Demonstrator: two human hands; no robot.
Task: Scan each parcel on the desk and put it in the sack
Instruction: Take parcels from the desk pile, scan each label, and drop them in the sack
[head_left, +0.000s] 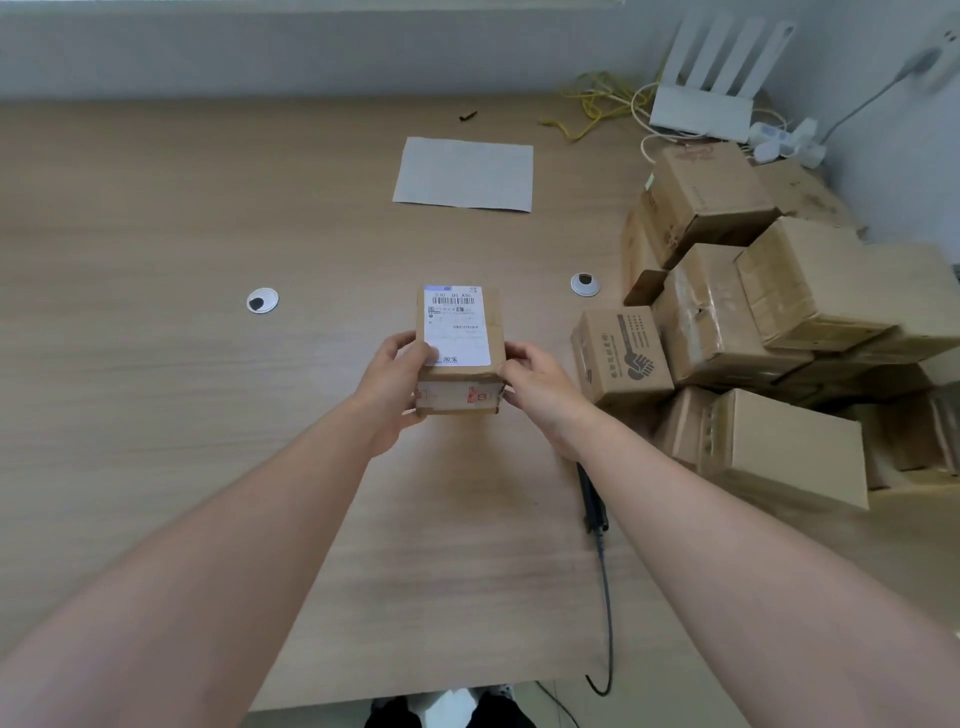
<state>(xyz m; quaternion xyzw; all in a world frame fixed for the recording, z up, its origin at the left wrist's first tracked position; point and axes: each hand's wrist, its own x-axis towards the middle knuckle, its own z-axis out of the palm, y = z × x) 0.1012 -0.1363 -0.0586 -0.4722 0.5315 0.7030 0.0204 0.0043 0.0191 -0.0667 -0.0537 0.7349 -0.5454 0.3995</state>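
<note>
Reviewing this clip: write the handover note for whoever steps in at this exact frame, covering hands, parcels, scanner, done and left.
Left hand and right hand both grip the small parcel by its sides, shipping label facing up.
The scanner lies on the desk under the right forearm; no hand is on it.
A pile of parcels waits on the right of the desk.
The sack is not in view.
Done: cannot tell.
Left: scan the held parcel, sack it, then work through the pile.
</note>
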